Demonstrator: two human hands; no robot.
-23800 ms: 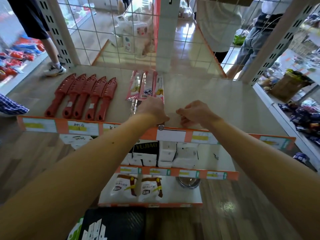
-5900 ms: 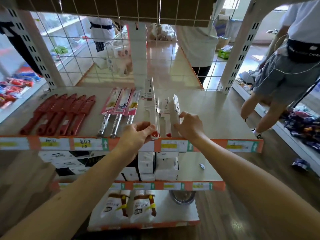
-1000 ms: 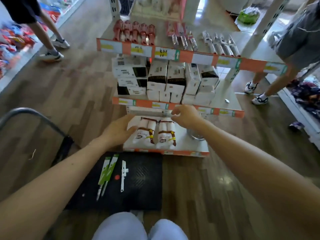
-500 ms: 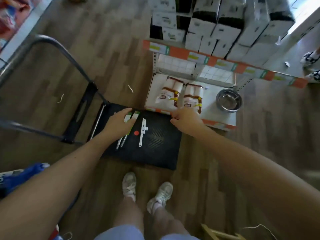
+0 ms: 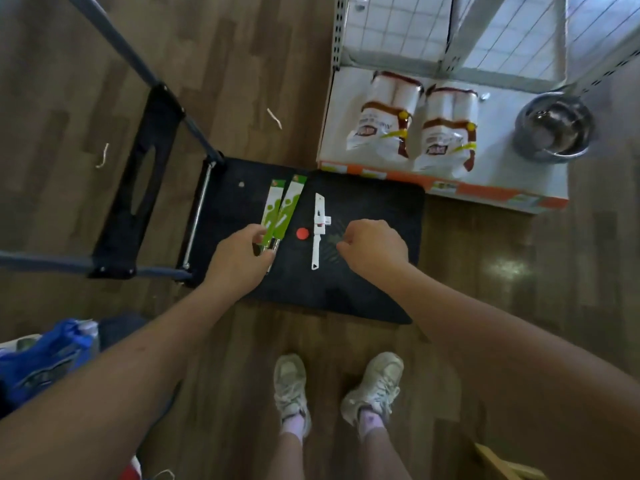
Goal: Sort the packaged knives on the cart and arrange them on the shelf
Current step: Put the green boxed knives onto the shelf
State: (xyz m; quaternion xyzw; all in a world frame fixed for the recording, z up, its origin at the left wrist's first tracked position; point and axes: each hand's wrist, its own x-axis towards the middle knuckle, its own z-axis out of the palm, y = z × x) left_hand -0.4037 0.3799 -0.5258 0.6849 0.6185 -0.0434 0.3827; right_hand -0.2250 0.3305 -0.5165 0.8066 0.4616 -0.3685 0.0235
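Two knives in green-and-white packages (image 5: 280, 211) lie side by side on the black cart deck (image 5: 363, 282). My left hand (image 5: 239, 259) closes its fingers on their handle ends. A white packaged knife (image 5: 318, 230) lies to their right, past a small red dot (image 5: 302, 233). My right hand (image 5: 372, 245) hovers just right of the white knife, fingers curled, holding nothing. The bottom shelf (image 5: 495, 188) stands beyond the cart.
The cart's folded handle frame (image 5: 138, 174) lies to the left. Two white bags (image 5: 415, 124) and a steel bowl (image 5: 550, 129) sit on the bottom shelf. My feet (image 5: 337, 386) stand close behind the cart. A blue bag (image 5: 41, 358) rests at the lower left.
I have bent down from the top shelf to the cart. My left hand has closed on the green packaged knives, and my right hand has moved over beside the white knife.
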